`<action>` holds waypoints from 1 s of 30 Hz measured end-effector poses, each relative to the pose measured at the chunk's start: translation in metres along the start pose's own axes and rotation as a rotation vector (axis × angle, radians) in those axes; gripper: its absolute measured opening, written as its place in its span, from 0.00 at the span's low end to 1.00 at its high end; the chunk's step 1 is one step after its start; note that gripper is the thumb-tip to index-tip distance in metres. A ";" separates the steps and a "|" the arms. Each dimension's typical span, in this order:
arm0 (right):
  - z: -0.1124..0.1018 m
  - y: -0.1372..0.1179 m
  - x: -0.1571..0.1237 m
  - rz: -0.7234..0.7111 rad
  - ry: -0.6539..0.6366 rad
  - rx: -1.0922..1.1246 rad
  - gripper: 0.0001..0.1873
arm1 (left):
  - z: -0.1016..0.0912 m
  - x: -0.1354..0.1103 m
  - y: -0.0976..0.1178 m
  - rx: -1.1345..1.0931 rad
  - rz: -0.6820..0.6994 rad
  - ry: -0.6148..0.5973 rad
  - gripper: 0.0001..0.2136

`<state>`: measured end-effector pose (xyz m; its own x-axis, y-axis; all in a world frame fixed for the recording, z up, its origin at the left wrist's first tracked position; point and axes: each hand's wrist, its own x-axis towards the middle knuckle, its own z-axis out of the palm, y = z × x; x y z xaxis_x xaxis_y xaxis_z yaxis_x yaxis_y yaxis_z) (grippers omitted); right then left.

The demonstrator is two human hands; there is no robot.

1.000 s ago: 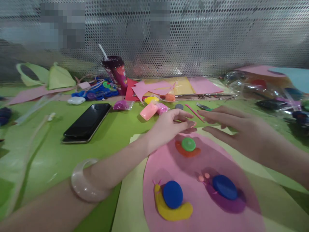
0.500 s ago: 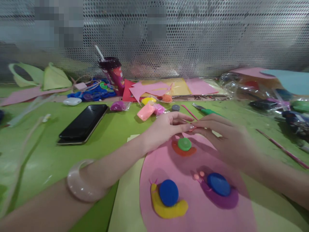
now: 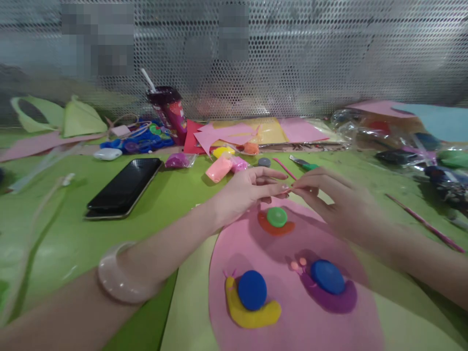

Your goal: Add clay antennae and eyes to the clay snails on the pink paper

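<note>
My left hand (image 3: 248,190) and my right hand (image 3: 329,197) meet fingertip to fingertip above the top of a pink paper shape (image 3: 252,253). Both are closed in a pinch on a small bit of pink clay (image 3: 288,190), mostly hidden by the fingers. Just below them lies an orange clay snail (image 3: 276,229) with a green cap as its shell. Lower left is a yellow clay snail (image 3: 252,319) with a blue cap. At the lower right a purple clay snail (image 3: 347,300) carries another blue cap and feelers with pink balls on top.
Behind my hands lie packs of clay (image 3: 219,168), a grey cap (image 3: 263,162), a pink stick (image 3: 284,168) and a green-handled cutter (image 3: 305,164). A phone (image 3: 126,187) and a drink cup (image 3: 170,112) are to the left. A thin brush (image 3: 424,222) lies right.
My right fingertips have drawn slightly apart from the left ones, with both hands still pinching. The whole view has shifted a little; the snails stay in place on the paper.
</note>
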<state>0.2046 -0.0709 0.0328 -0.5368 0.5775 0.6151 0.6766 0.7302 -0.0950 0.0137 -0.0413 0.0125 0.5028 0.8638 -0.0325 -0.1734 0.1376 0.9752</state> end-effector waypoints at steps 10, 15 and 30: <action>0.004 -0.004 -0.004 0.021 0.002 0.055 0.11 | 0.001 -0.002 0.000 -0.006 0.037 -0.016 0.15; 0.007 -0.004 -0.004 -0.006 0.019 0.085 0.10 | 0.002 -0.002 -0.001 -0.032 0.029 -0.033 0.15; 0.003 -0.007 -0.003 0.031 0.035 0.132 0.09 | 0.004 -0.004 0.005 0.071 0.014 -0.010 0.15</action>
<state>0.1997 -0.0765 0.0291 -0.4973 0.5895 0.6365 0.6196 0.7549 -0.2151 0.0140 -0.0461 0.0184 0.5092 0.8605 -0.0168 -0.1200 0.0903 0.9887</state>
